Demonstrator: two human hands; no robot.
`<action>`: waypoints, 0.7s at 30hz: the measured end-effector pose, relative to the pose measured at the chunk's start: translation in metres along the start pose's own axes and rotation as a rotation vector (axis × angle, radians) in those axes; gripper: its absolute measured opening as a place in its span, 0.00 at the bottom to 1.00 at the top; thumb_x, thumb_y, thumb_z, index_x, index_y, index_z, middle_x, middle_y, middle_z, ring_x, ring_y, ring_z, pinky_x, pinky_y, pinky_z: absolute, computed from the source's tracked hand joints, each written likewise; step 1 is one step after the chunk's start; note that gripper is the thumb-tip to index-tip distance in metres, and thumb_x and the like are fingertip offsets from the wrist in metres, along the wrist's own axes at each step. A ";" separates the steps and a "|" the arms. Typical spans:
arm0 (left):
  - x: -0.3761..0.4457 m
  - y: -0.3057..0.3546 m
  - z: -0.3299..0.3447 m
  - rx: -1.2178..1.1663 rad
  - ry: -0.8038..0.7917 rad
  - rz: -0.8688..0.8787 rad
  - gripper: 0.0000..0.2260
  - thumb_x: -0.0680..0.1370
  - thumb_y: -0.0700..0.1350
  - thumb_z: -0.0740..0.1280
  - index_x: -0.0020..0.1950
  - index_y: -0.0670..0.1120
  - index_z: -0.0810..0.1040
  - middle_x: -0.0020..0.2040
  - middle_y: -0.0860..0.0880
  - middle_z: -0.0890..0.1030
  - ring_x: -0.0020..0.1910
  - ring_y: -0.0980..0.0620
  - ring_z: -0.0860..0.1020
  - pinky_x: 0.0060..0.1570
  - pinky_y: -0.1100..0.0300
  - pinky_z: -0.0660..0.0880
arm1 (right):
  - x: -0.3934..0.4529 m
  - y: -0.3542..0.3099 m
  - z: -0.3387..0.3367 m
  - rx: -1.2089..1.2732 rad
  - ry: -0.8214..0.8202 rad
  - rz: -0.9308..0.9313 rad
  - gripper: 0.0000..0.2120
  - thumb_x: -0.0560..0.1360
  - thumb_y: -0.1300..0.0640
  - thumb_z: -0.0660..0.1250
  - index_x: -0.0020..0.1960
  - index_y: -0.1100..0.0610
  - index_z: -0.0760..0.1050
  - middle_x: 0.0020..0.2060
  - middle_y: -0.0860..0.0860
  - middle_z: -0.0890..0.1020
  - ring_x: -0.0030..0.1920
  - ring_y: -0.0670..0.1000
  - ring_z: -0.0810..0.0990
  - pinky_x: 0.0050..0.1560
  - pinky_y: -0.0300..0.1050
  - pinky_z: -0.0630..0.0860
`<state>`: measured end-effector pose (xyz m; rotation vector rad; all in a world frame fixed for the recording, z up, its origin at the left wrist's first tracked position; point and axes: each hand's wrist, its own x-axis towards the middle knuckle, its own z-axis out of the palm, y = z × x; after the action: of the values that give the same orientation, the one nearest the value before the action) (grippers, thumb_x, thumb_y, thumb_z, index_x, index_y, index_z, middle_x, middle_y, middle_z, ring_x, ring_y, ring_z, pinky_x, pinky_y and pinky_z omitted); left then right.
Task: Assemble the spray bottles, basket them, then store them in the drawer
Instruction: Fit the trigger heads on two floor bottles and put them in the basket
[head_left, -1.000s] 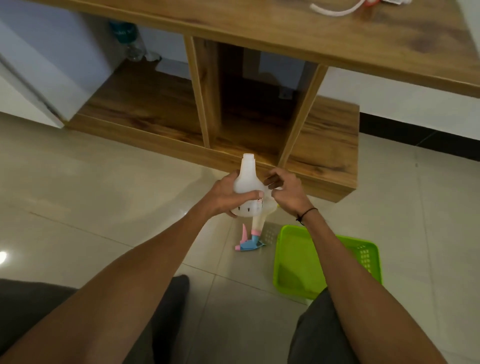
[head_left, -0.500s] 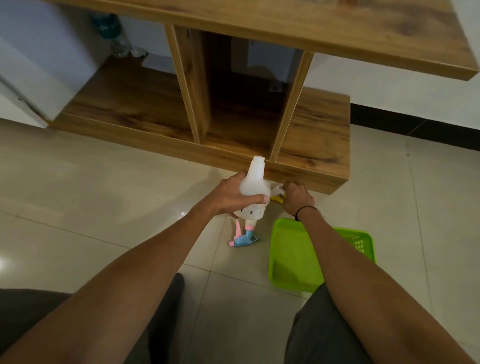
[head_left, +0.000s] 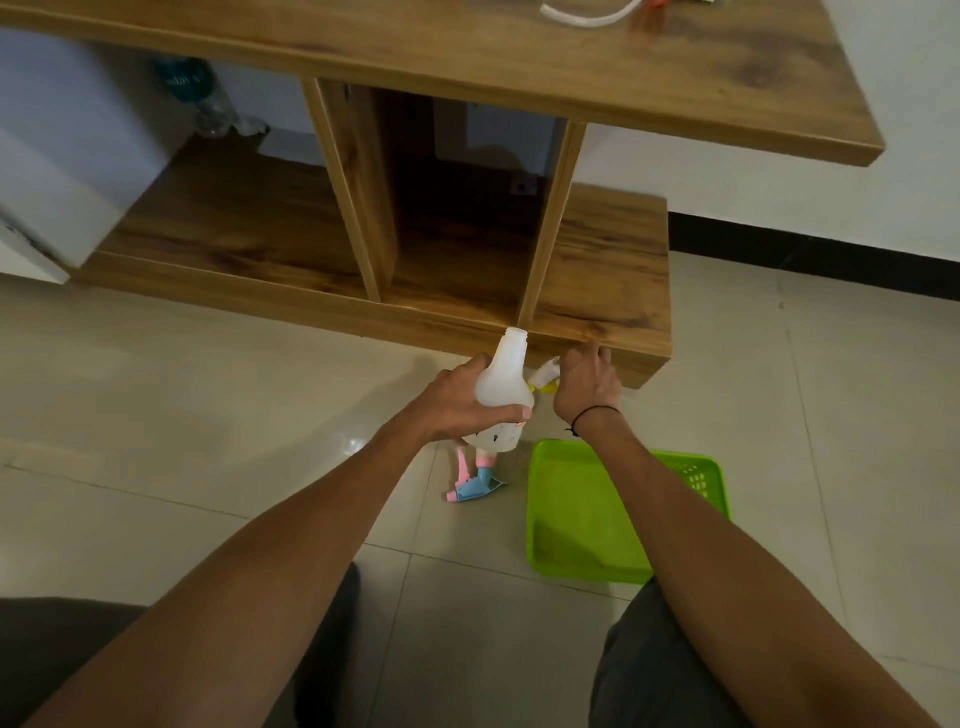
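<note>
My left hand (head_left: 457, 402) grips a white translucent spray bottle (head_left: 503, 384) upright, its neck open with no cap on it. My right hand (head_left: 587, 384) is just to the right of it, reaching down onto a white and yellow spray head (head_left: 543, 378) near the shelf's front edge; the hand hides most of that piece. A pink and blue spray head (head_left: 475, 486) lies on the floor tiles below the bottle. A green plastic basket (head_left: 582, 519) sits on the floor to the right, partly under my right forearm.
A low wooden shelf unit (head_left: 597, 296) with open compartments stands ahead, under a wooden tabletop (head_left: 467, 57). A white tube (head_left: 587, 15) lies on the tabletop. A plastic water bottle (head_left: 208, 98) stands at the back left. My knees frame the bottom.
My right hand has left the bottle and moved right and down onto the white and yellow spray head. My left hand keeps holding the bottle upright.
</note>
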<state>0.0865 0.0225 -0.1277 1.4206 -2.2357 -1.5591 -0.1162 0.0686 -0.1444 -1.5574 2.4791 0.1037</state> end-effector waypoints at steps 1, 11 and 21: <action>0.000 0.003 0.000 -0.002 0.004 0.007 0.44 0.62 0.70 0.77 0.74 0.54 0.70 0.63 0.51 0.79 0.60 0.47 0.81 0.51 0.46 0.86 | -0.002 0.002 -0.007 0.035 0.036 0.011 0.19 0.75 0.64 0.67 0.65 0.62 0.73 0.65 0.63 0.72 0.67 0.64 0.71 0.61 0.55 0.75; 0.007 0.020 0.012 0.000 -0.004 0.064 0.45 0.60 0.72 0.76 0.74 0.57 0.71 0.63 0.53 0.79 0.61 0.48 0.79 0.56 0.43 0.83 | 0.000 0.057 -0.067 0.888 0.427 0.285 0.19 0.78 0.55 0.73 0.62 0.64 0.73 0.51 0.58 0.81 0.54 0.64 0.83 0.50 0.55 0.79; 0.016 0.038 0.036 0.133 -0.086 0.135 0.42 0.62 0.70 0.78 0.72 0.57 0.72 0.63 0.54 0.80 0.59 0.48 0.80 0.58 0.42 0.81 | -0.005 0.085 -0.100 1.643 0.513 0.243 0.18 0.84 0.58 0.66 0.69 0.68 0.70 0.54 0.62 0.84 0.44 0.52 0.88 0.43 0.42 0.83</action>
<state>0.0346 0.0394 -0.1228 1.2232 -2.4699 -1.4812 -0.2050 0.0930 -0.0504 -0.4960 1.7607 -1.8797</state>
